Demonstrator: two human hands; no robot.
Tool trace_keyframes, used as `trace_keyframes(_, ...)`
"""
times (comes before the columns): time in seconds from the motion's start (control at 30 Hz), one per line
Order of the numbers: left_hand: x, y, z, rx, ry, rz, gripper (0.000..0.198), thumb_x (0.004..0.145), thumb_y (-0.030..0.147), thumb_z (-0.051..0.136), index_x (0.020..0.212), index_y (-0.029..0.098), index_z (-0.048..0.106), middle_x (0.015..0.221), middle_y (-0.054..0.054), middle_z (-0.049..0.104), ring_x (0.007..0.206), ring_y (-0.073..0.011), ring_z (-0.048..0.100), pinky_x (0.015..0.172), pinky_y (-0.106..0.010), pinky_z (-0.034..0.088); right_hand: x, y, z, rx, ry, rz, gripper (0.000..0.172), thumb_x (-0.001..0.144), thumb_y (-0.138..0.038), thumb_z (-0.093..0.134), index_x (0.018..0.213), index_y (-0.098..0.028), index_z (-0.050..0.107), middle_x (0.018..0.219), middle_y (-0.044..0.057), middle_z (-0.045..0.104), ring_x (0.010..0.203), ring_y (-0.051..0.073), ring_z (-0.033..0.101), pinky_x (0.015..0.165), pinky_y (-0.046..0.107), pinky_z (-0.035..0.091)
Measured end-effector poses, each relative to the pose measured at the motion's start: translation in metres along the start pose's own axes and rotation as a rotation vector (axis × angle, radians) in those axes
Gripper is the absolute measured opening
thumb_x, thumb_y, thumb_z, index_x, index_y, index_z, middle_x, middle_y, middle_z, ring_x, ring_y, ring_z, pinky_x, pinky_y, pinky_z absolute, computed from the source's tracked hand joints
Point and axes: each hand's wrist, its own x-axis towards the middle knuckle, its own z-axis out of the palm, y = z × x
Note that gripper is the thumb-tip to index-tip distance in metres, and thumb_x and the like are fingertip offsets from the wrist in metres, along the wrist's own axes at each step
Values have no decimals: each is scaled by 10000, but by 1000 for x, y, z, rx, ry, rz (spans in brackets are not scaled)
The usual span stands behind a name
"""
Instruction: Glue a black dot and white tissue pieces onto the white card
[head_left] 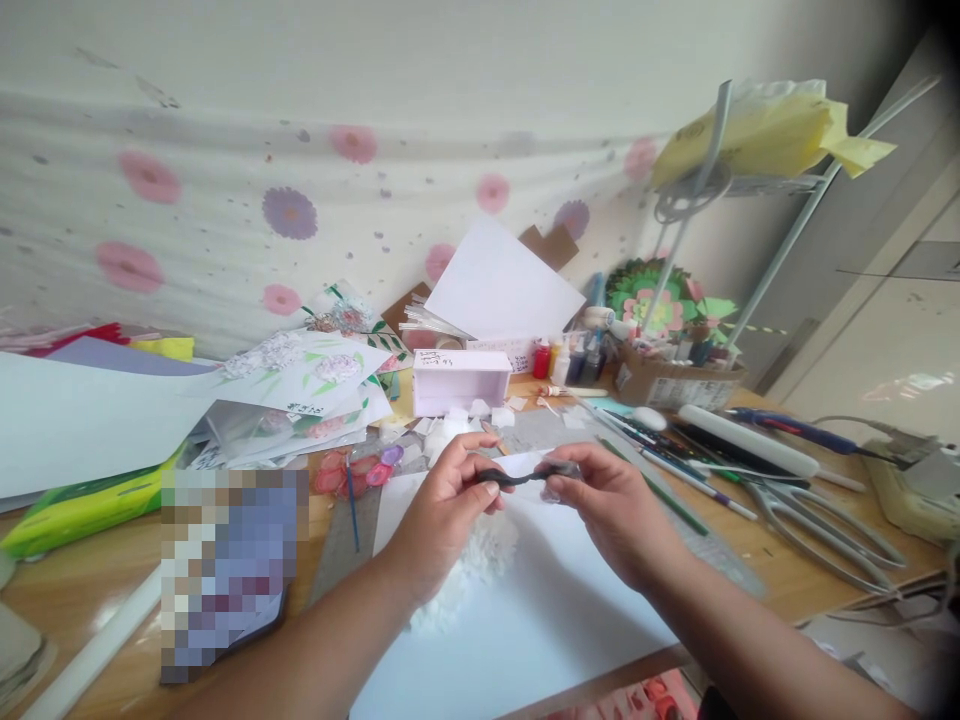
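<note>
Across a wood-topped table, we see a broad, smooth white sheet beneath a person's two bare hands. At the back, a brown cardboard carton holds upright odds and ends too blurred for us to name, while a white, open-fronted rectangular box shows us its pale inner walls. Left hand and right hand each pinch an end of a slim, dark, wavy strip above the sheet. We judge it light, soft, easily bent, best taken by its ends.
</note>
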Motion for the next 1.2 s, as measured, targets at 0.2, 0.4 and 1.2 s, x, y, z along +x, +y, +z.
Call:
trace_keyframes(0.2,0,1,0,117,-10,8,187,820,233,537,980,198,627,981,-42,609,833,-144,503,705,-241,397,-5,4,1,-38,-23,28,334,659,-249,759,984,-230,683,899,32,671,798,152,578,758,306,468)
trace_keyframes(0.4,2,0,1,240,81,20,127,775,275,622,865,186,614,851,-5,606,781,-122,524,709,-225,405,-7,6,8,-128,-41,-10,315,674,-268,741,983,-236,695,868,21,666,759,141,584,726,294,483)
trace_keyframes(1.2,16,8,-21,386,264,111,127,778,285,556,722,188,496,815,-7,621,688,-144,592,625,-257,447,27,-33,-60,-21,378,-209,363,622,-280,758,955,-208,633,714,-14,611,618,113,573,645,282,499)
